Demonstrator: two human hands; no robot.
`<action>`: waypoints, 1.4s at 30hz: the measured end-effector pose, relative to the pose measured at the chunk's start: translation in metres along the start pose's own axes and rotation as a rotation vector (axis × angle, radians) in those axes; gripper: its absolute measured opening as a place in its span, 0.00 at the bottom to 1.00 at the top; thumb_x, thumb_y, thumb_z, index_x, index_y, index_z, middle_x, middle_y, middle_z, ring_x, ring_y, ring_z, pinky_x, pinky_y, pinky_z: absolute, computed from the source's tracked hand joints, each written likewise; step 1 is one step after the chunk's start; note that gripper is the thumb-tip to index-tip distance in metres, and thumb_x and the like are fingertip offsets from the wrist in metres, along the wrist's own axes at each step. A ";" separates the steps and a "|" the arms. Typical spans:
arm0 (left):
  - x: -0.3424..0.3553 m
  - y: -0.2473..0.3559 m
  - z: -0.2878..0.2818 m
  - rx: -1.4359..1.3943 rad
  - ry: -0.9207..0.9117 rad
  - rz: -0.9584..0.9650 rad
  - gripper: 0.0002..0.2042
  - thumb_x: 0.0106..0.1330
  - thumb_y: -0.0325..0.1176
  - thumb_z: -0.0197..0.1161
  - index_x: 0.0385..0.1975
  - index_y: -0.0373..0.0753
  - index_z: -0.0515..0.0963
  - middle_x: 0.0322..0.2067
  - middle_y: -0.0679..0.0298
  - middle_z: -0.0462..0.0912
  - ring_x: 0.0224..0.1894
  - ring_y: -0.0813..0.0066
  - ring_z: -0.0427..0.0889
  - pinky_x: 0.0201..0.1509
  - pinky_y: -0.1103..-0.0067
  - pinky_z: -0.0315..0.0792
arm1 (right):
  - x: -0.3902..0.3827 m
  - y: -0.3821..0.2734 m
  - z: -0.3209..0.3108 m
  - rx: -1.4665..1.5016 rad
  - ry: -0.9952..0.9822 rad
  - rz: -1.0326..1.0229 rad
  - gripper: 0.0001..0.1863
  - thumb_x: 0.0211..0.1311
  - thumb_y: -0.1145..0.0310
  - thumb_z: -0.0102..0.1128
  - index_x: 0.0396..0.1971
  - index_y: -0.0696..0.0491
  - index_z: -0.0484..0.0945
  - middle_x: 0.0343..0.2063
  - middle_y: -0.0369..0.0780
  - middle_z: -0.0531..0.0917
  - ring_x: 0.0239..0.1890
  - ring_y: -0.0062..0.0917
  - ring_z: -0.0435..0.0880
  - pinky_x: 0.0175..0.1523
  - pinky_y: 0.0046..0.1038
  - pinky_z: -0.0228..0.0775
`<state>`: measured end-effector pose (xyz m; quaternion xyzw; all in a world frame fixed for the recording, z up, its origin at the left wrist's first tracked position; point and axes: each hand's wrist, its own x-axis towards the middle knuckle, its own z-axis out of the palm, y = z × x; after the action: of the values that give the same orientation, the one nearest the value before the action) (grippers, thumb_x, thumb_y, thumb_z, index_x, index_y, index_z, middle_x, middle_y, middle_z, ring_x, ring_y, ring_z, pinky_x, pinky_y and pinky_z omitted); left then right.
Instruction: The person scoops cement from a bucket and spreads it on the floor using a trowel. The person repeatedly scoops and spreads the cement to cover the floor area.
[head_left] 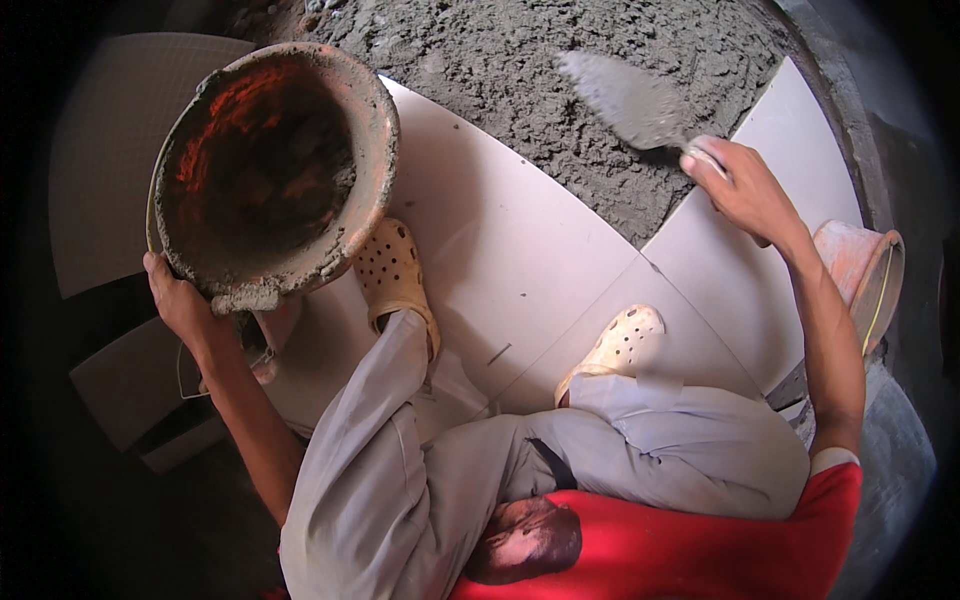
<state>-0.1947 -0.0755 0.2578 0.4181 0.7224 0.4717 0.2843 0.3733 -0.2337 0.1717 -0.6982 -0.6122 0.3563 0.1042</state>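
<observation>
While the left hand point(180, 300) clamps the lower rim of a tipped, mortar-crusted orange plastic bucket point(270, 170), the right hand point(745, 190) is closed round the handle of a grey-smeared steel trowel point(630, 100) whose blade sits over the rough grey mortar bed point(560, 80). The bucket looks nearly emptied, with only residue clinging inside. Several large white floor tiles point(500, 240) already lie beside the bed; the mortar appears unlevelled, so spreading seems unfinished and this patch untiled.

Rough wet mortar point(560, 90), smooth matt tiles point(500, 250), mortar-crusted plastic bucket point(270, 170)
</observation>
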 end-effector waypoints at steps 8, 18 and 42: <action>0.000 0.001 -0.001 0.066 -0.002 0.062 0.20 0.85 0.45 0.45 0.50 0.33 0.77 0.44 0.60 0.82 0.42 0.71 0.84 0.46 0.73 0.82 | -0.015 -0.029 0.000 0.059 -0.431 0.360 0.24 0.75 0.55 0.51 0.33 0.64 0.79 0.26 0.50 0.84 0.28 0.41 0.85 0.39 0.41 0.75; 0.000 0.000 -0.004 -0.029 -0.043 -0.004 0.18 0.85 0.41 0.43 0.48 0.34 0.77 0.43 0.61 0.81 0.41 0.73 0.84 0.45 0.74 0.82 | -0.013 -0.038 -0.014 -0.104 -0.241 0.029 0.20 0.76 0.59 0.51 0.31 0.62 0.75 0.19 0.48 0.77 0.20 0.38 0.78 0.33 0.43 0.70; -0.007 0.009 0.006 0.022 -0.010 -0.008 0.16 0.81 0.37 0.46 0.52 0.32 0.78 0.47 0.61 0.81 0.45 0.72 0.84 0.48 0.74 0.82 | -0.005 -0.037 0.021 -0.405 -0.318 -0.114 0.17 0.71 0.63 0.58 0.31 0.64 0.80 0.25 0.59 0.82 0.35 0.58 0.83 0.46 0.52 0.75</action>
<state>-0.1839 -0.0768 0.2643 0.4207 0.7277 0.4606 0.2853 0.3315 -0.2363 0.1797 -0.6044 -0.7181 0.3253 -0.1151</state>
